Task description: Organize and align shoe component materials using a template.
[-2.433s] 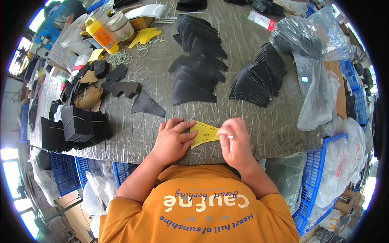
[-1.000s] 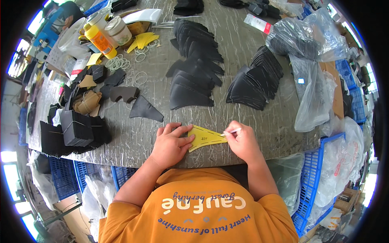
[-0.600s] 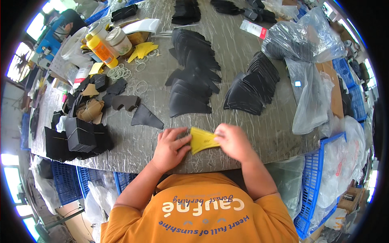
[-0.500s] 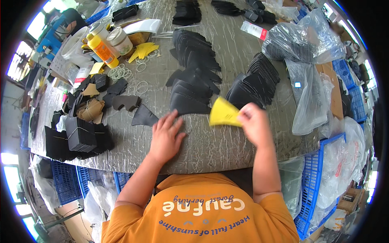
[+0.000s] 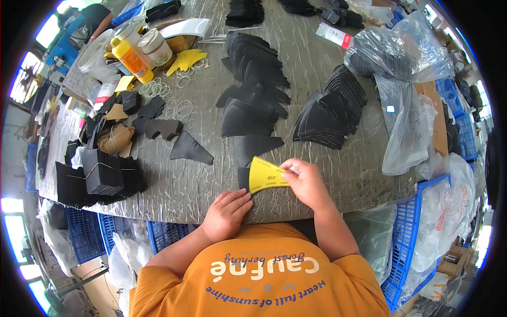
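Observation:
My right hand [image 5: 307,185] pinches the narrow end of a yellow fan-shaped template [image 5: 262,175] with slots in it. Most of a black piece [image 5: 242,177] is hidden under the template, so only its left part shows. My left hand [image 5: 228,214] lies low on the table, fingers extended side by side, their tips at the near corner of the template and black piece. Just beyond, a single black piece [image 5: 257,148] lies below a long fanned stack of black pieces [image 5: 248,117]. Left of it rests another loose black piece [image 5: 191,148].
A second fanned black stack [image 5: 322,121] lies to the right, near clear plastic bags [image 5: 401,127]. On the left are banded black bundles [image 5: 103,171], rubber bands [image 5: 156,89], yellow templates [image 5: 187,59] and a yellow bottle [image 5: 131,59]. Blue crates [image 5: 404,243] stand below the table edge.
My right hand has brought the yellow template left and nearer, onto a black piece. My left hand has drawn back toward me and its fingers have come together. One black piece now lies below the stack.

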{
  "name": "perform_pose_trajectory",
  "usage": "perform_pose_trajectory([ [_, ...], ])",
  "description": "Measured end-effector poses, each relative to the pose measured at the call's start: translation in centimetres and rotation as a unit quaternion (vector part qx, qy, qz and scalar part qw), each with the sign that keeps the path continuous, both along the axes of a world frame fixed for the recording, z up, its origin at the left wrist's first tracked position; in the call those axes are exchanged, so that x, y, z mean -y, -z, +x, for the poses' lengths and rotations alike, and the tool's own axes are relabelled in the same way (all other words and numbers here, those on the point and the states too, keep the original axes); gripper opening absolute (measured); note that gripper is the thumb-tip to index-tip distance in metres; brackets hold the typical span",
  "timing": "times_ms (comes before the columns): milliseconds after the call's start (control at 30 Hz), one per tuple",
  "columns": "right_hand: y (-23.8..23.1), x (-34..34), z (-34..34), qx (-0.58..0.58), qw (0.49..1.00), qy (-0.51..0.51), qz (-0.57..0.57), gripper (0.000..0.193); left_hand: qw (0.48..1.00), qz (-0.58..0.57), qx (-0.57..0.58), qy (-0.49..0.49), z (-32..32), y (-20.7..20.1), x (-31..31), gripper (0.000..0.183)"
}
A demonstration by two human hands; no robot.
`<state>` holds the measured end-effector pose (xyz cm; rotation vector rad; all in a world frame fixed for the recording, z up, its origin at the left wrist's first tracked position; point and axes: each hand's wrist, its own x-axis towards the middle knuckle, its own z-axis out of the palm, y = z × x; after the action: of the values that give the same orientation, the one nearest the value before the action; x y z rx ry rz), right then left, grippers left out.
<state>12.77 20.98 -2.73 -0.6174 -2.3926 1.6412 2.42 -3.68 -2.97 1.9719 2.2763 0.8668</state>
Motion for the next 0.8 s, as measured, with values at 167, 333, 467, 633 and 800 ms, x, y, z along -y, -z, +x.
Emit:
perform_pose_trajectory([
  [167,-1.1,2.2,-0.6,0.004,0.968,-0.038,0.249,0.015,0.993,0.027,0.085,-0.079,-0.4,-0.5,-0.1,0.035],
  [333,-0.4,1.7,0.1,-0.043,0.948,-0.077,0.306,0.020,0.994,-0.034,0.028,-0.095,-0.9,-0.6,-1.0,0.037],
  [467,-1.8,2.6,1.4,-0.015,0.947,-0.120,0.296,0.031,0.994,-0.039,0.028,-0.095,-0.9,-0.3,-0.3,0.036],
  [633,-1.6,3.0,1.7,-0.022,0.946,-0.113,0.303,0.037,0.993,-0.039,0.045,-0.101,-1.1,-0.8,-0.5,0.036],
  [800,-1.4,3.0,1.4,-0.036,0.943,-0.107,0.312,0.037,0.992,-0.045,0.051,-0.105,-1.5,-0.8,-0.6,0.037],
])
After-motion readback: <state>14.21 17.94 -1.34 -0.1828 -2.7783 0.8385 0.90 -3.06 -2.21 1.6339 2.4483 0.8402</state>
